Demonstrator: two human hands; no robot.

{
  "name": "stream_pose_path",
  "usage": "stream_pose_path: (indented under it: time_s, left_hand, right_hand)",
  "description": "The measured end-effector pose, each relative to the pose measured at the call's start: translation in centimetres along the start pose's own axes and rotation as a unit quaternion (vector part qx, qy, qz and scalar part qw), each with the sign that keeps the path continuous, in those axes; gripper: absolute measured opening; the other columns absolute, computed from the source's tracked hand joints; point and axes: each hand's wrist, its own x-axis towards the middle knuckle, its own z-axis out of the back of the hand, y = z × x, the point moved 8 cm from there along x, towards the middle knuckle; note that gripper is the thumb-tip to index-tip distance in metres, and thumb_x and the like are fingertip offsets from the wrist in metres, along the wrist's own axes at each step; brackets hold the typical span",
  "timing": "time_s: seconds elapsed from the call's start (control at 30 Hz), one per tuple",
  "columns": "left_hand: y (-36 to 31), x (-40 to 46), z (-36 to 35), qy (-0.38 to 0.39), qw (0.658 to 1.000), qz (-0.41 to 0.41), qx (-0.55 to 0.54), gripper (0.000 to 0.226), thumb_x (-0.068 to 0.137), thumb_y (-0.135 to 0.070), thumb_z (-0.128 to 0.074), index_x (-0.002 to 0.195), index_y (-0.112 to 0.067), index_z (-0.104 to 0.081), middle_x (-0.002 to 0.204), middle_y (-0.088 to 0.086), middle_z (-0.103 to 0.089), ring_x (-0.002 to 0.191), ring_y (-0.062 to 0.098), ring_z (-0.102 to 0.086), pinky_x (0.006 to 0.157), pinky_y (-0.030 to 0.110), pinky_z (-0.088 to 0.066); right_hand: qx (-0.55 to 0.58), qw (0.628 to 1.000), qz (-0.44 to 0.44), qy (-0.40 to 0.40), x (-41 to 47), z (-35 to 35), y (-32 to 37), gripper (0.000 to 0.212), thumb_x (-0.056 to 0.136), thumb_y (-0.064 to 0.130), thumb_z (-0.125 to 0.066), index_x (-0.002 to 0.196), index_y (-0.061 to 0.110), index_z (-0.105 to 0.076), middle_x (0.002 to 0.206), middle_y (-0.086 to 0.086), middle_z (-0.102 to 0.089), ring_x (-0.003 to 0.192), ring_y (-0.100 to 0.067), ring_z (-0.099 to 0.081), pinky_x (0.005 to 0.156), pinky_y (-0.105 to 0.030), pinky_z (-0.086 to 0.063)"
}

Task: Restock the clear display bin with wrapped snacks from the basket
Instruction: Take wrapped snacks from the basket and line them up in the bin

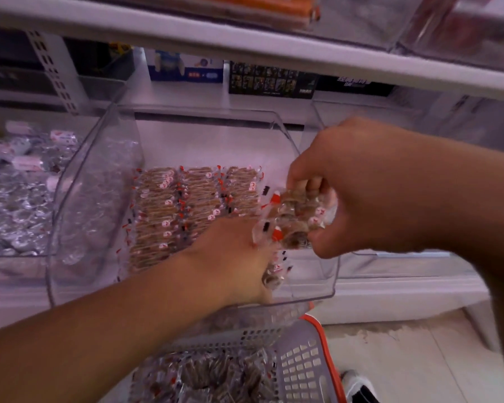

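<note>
The clear display bin sits on the lower shelf with three neat rows of brown wrapped snacks along its floor. My right hand hovers over the bin's right side, gripping a bunch of wrapped snacks in clear red-and-white wrappers. My left hand reaches in from below at the bin's front, fingers closed on a few snacks near its front right corner. The grey basket with an orange rim stands below the bin, holding several more wrapped snacks.
Another clear bin of silver-wrapped items stands to the left. An empty clear bin is on the right. A white shelf edge overhangs above. Boxes line the back. A shoe stands on the tiled floor.
</note>
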Motion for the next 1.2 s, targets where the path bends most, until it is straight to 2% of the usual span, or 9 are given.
stream_pose_path:
  time_s: [0.13, 0.33, 0.47, 0.63, 0.7, 0.8, 1.03, 1.13, 1.2]
  left_hand:
    - [1.0, -0.1, -0.6, 0.008, 0.996, -0.001, -0.088, 0.051, 0.081, -0.059, -0.064, 0.122, -0.03, -0.062, 0.133, -0.007, -0.056, 0.119, 0.019, -0.054, 0.099, 0.034, -0.047]
    - [2.9, -0.4, -0.1, 0.028, 0.978, 0.062, -0.196, 0.038, 0.066, -0.053, -0.078, 0.093, -0.028, -0.07, 0.088, -0.009, -0.069, 0.083, 0.015, -0.066, 0.078, 0.035, -0.057]
    - [3.4, -0.4, 0.0, 0.017, 0.987, 0.035, -0.157, 0.036, 0.072, -0.051, -0.073, 0.096, -0.024, -0.068, 0.096, -0.005, -0.07, 0.093, 0.021, -0.067, 0.079, 0.032, -0.056]
    - [2.9, -0.2, 0.6, 0.013, 0.986, 0.016, -0.165, 0.029, 0.075, -0.041, -0.055, 0.094, -0.022, -0.067, 0.105, 0.007, -0.069, 0.1, 0.034, -0.065, 0.069, 0.028, -0.041]
    - [3.2, -0.2, 0.4, 0.025, 0.986, 0.028, -0.164, 0.011, 0.081, -0.031, -0.061, 0.077, -0.021, -0.06, 0.098, 0.007, -0.067, 0.098, 0.033, -0.065, 0.068, 0.027, -0.037]
    - [3.3, -0.5, 0.4, 0.023, 0.985, 0.044, -0.166, 0.034, 0.083, -0.026, -0.06, 0.06, -0.029, -0.036, 0.1, 0.005, -0.068, 0.099, 0.032, -0.064, 0.071, 0.031, -0.045]
    - [3.4, -0.5, 0.1, 0.0, 0.982, 0.034, -0.187, 0.021, 0.087, -0.03, -0.064, 0.072, -0.031, -0.05, 0.102, 0.001, -0.068, 0.096, 0.028, -0.064, 0.076, 0.032, -0.049]
    - [3.3, -0.5, -0.4, 0.059, 0.969, -0.001, -0.242, 0.029, 0.084, -0.029, -0.076, 0.07, -0.033, -0.052, 0.082, -0.006, -0.064, 0.08, 0.018, -0.062, 0.067, 0.023, -0.046]
    - [3.3, -0.6, -0.7, 0.104, 0.96, -0.024, -0.259, 0.021, 0.081, -0.035, -0.082, 0.092, -0.025, -0.067, 0.094, -0.004, -0.069, 0.087, 0.018, -0.064, 0.076, 0.026, -0.051]
  right_hand:
    - [0.005, 0.999, -0.014, 0.033, 0.2, -1.6, 0.5, 0.049, 0.057, 0.049, -0.082, 0.07, 0.034, -0.037, 0.081, 0.017, -0.039, 0.085, -0.015, -0.052, 0.066, -0.029, -0.042]
    - [-0.037, 0.997, -0.003, 0.067, 0.8, -3.0, 1.5, 0.05, 0.06, 0.043, -0.08, 0.062, 0.031, -0.031, 0.067, 0.012, -0.035, 0.066, -0.008, -0.046, 0.049, -0.023, -0.025]
    - [-0.108, 0.992, 0.034, 0.05, 1.7, -4.5, 3.1, 0.052, 0.064, 0.047, -0.075, 0.063, 0.028, -0.027, 0.063, 0.009, -0.027, 0.06, -0.015, -0.036, 0.056, -0.025, -0.03]
    - [-0.074, 0.994, 0.055, 0.057, 2.3, -6.1, 3.6, 0.039, 0.07, 0.044, -0.071, 0.073, 0.029, -0.035, 0.066, 0.01, -0.026, 0.075, -0.018, -0.044, 0.067, -0.029, -0.036]
    - [-0.063, 0.995, 0.063, 0.049, 2.2, -6.3, 3.4, 0.035, 0.072, 0.046, -0.069, 0.082, 0.033, -0.038, 0.069, 0.009, -0.029, 0.081, -0.018, -0.052, 0.068, -0.03, -0.037]
    - [-0.056, 0.995, 0.072, 0.03, 2.1, -6.4, 3.3, 0.033, 0.074, 0.049, -0.067, 0.085, 0.035, -0.039, 0.077, 0.009, -0.04, 0.089, -0.018, -0.059, 0.069, -0.029, -0.035]
    - [-0.025, 0.998, 0.048, 0.011, 2.0, -6.2, 3.0, 0.031, 0.069, 0.052, -0.066, 0.086, 0.035, -0.046, 0.089, 0.008, -0.059, 0.089, -0.019, -0.061, 0.073, -0.033, -0.043]
    - [-0.022, 1.0, 0.02, -0.007, 2.1, -5.7, 2.9, 0.035, 0.061, 0.058, -0.064, 0.082, 0.035, -0.049, 0.079, 0.01, -0.049, 0.077, -0.018, -0.052, 0.066, -0.03, -0.039]
    - [-0.03, 0.999, 0.008, -0.01, 2.3, -5.8, 2.9, 0.037, 0.061, 0.058, -0.064, 0.083, 0.034, -0.048, 0.081, 0.01, -0.047, 0.076, -0.018, -0.048, 0.066, -0.029, -0.037]
